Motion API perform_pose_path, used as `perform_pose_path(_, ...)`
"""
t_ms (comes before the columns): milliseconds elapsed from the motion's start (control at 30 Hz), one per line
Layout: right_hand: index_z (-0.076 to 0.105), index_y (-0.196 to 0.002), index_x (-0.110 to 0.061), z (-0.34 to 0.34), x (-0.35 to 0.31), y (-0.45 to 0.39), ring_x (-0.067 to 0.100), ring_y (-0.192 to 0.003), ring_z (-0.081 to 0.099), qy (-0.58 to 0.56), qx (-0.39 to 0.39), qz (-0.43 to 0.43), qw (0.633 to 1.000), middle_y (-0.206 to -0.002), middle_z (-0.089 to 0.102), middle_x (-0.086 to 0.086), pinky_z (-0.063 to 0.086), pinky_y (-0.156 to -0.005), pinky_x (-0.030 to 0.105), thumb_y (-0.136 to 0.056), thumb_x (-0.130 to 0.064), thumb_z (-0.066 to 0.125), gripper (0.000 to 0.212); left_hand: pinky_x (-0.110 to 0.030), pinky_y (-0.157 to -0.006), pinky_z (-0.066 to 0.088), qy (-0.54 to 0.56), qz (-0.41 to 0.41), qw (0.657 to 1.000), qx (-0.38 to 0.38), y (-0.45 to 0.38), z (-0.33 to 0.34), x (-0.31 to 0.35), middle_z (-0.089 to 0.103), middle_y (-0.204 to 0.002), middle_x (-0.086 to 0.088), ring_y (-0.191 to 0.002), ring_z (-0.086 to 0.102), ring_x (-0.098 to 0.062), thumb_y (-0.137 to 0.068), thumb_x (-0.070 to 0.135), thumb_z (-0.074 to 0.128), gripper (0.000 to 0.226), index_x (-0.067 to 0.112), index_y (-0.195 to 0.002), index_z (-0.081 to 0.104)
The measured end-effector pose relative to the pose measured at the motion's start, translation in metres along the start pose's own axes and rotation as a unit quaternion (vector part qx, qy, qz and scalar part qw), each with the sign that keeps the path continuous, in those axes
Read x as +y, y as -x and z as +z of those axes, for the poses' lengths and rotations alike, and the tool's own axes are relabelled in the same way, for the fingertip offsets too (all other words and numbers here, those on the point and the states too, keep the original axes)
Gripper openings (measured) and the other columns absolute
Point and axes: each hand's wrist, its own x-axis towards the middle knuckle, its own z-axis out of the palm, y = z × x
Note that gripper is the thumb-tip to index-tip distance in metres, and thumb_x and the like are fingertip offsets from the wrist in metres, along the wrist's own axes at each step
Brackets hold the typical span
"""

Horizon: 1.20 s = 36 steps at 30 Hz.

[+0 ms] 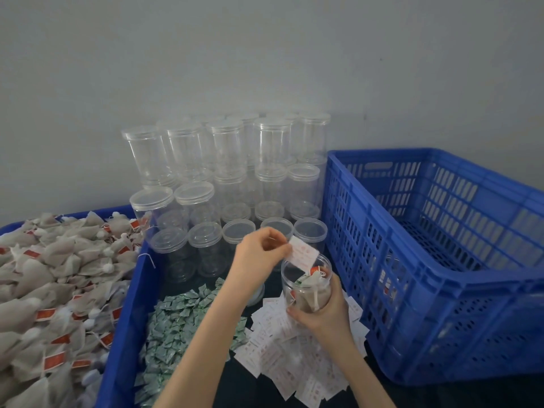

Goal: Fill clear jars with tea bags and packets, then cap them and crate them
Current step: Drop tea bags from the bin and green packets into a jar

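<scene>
Head view: the right hand grips an open jar from below and behind, fingers curled round its lower body, holding it tilted with the mouth toward the left hand. Inside the jar lie several tea bags, grey-brown with red tags, and a green packet near the top. The left hand pinches a white slip with red print between thumb and fingertips; the slip's lower edge is at the jar's mouth, partly over the rim.

Under and near the hands, on the dark table, a loose pile of the same white slips spreads out. Just left of it lies a heap of small green packets, running toward the near edge.

Far of the hands stand capped empty jars, stacked in rows against the grey wall, the far ones two or three high.

At the left, a blue bin holds a deep heap of tea bags, with red tags and white string ends; it fills the left side from near to far.

At the right a blue slatted crate sits close beside the held jar. Through its left wall a few filled jars show dimly, red and white inside; how many, I cannot tell.
</scene>
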Motion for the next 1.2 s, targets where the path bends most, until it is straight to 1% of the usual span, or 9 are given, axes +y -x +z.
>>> perform_pose_path(100,0.050,-0.121,-0.041,0.003,-0.002,0.001,-0.002,-0.096,0.067,-0.006,-0.010,-0.005,1.000,-0.108,0.068,-0.023,0.052,-0.073,0.011,-0.054,-0.007,0.094,0.087,-0.025,-0.076,0.054,-0.167,-0.002,0.986,-0.012,0.003,0.014,0.000,0.069,-0.081,0.015,-0.081,0.065,-0.004,-0.083,0.022,0.072,0.015,0.031,-0.075,0.063)
perform_pose_path(233,0.050,-0.119,-0.043,0.004,-0.006,0.002,-0.003,-0.098,0.065,0.001,-0.017,0.000,1.000,-0.108,0.067,-0.025,0.051,-0.074,0.008,-0.051,-0.012,0.094,0.087,-0.026,-0.074,0.048,-0.345,0.021,0.937,0.048,0.010,0.019,-0.001,0.070,-0.096,0.016,-0.093,0.063,-0.009,-0.086,0.031,0.064,0.012,0.038,-0.095,0.068)
perform_pose_path(467,0.049,-0.122,-0.041,0.005,-0.012,0.003,0.000,-0.096,0.066,0.005,-0.019,-0.002,1.000,-0.105,0.068,-0.020,0.053,-0.075,0.013,-0.046,-0.021,0.093,0.091,-0.022,-0.069,0.032,-0.359,0.130,0.921,0.080,0.017,0.016,0.004,0.067,-0.105,0.016,-0.096,0.047,-0.007,-0.091,0.027,0.058,0.021,0.041,-0.096,0.073)
perform_pose_path(633,0.049,-0.123,-0.040,0.003,-0.017,0.003,0.001,-0.096,0.067,0.006,-0.026,-0.005,1.000,-0.107,0.068,-0.021,0.052,-0.074,0.011,-0.052,-0.009,0.096,0.090,-0.032,-0.102,0.023,-0.408,0.116,0.905,-0.034,0.021,0.016,0.000,0.040,-0.147,0.013,-0.130,0.027,-0.015,-0.088,0.018,0.050,0.034,0.040,-0.094,0.075)
perform_pose_path(800,0.051,-0.118,-0.046,0.003,-0.024,0.003,0.006,-0.100,0.068,-0.006,-0.032,0.012,0.999,-0.110,0.069,-0.014,0.057,-0.081,0.022,-0.048,-0.015,0.096,0.089,-0.025,-0.107,0.023,-0.177,0.131,0.973,-0.073,0.019,0.004,-0.010,0.029,-0.142,0.036,-0.133,0.026,0.005,-0.089,0.028,0.059,0.046,0.060,-0.121,0.049)
perform_pose_path(900,0.049,-0.121,-0.048,0.005,-0.032,0.003,0.009,-0.103,0.069,-0.017,-0.040,0.007,0.999,-0.114,0.069,-0.011,0.060,-0.082,0.033,-0.046,-0.027,0.094,0.091,-0.013,-0.103,0.029,-0.020,0.068,0.987,-0.146,0.021,-0.005,-0.027,0.027,-0.137,0.044,-0.128,0.029,0.017,-0.072,0.051,0.074,0.084,0.068,-0.133,0.018)
perform_pose_path(967,0.048,-0.128,-0.040,0.006,-0.040,0.000,0.007,-0.104,0.068,-0.018,-0.047,-0.003,0.999,-0.114,0.069,-0.012,0.060,-0.077,0.028,-0.047,-0.023,0.095,0.095,-0.009,-0.097,0.036,0.006,0.036,0.983,-0.178,0.020,-0.003,-0.039,0.035,-0.139,0.035,-0.127,0.039,0.013,-0.067,0.045,0.081,0.106,0.060,-0.141,0.007)
perform_pose_path(1100,0.039,-0.137,-0.034,0.002,-0.066,-0.007,0.001,-0.105,0.066,-0.042,-0.129,0.013,0.991,-0.118,0.065,-0.007,0.056,-0.080,0.020,-0.046,-0.040,0.090,0.104,-0.019,-0.085,0.051,0.098,0.037,0.986,-0.132,0.015,-0.004,-0.037,0.061,-0.126,0.012,-0.109,0.063,-0.004,-0.065,0.024,0.084,0.083,0.040,-0.135,0.043)
perform_pose_path(1200,0.027,-0.149,-0.032,-0.003,-0.092,-0.009,0.009,-0.127,0.055,-0.076,-0.143,0.012,0.987,-0.142,0.051,-0.003,0.048,-0.106,0.035,-0.053,-0.065,0.081,0.115,-0.016,-0.081,0.052,0.132,0.062,0.985,-0.097,0.012,-0.013,-0.026,0.067,-0.116,0.014,-0.105,0.067,-0.011,-0.072,0.011,0.082,0.064,0.035,-0.125,0.054)
